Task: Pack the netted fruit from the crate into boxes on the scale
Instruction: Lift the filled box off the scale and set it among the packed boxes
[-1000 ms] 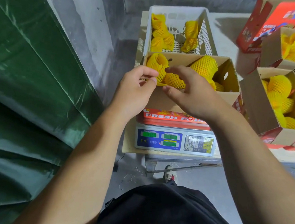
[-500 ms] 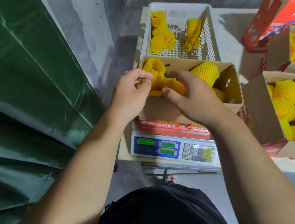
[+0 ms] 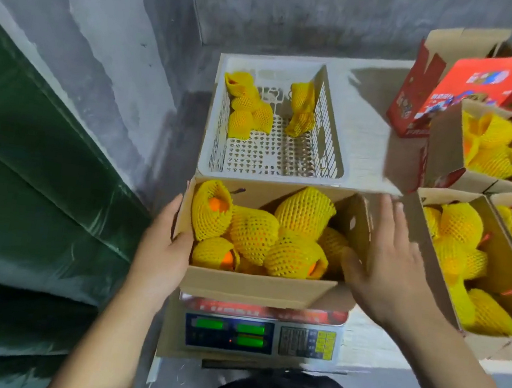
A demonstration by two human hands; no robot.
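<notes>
Filling the open cardboard box (image 3: pixel 256 285) on the scale (image 3: pixel 258 336), the netted fruit (image 3: pixel 252 235) lies heaped in yellow foam sleeves, with orange skin showing through the open ends of three of them. The box sits on the scale's platter at the near edge of the worktop (image 3: pixel 356 338), just in front of the white plastic crate (image 3: pixel 331 119). A few more netted pieces (image 3: pixel 247 112) remain at the crate's far left, and a limp net (image 3: pixel 302 109) leans against its right wall; most of the crate's perforated floor is bare.

The left hand (image 3: pixel 162 247) grips the box's left wall, thumb hooked over the rim inside, fingers running up the outside. The right hand (image 3: pixel 391 259) lies flat with straight, spread fingers against the box's right end flap, thumb near the inner corner; it holds nothing.

The scale shows three green lit displays and a keypad on its front panel. On the worktop's right side stand other open boxes (image 3: pixel 478 263) loaded with netted fruit, touching one another, and behind them, towards the far right corner, red printed cartons (image 3: pixel 474 82). A dark green tarpaulin (image 3: pixel 33 182) hangs to the left, against a grey concrete wall (image 3: pixel 113 31).
</notes>
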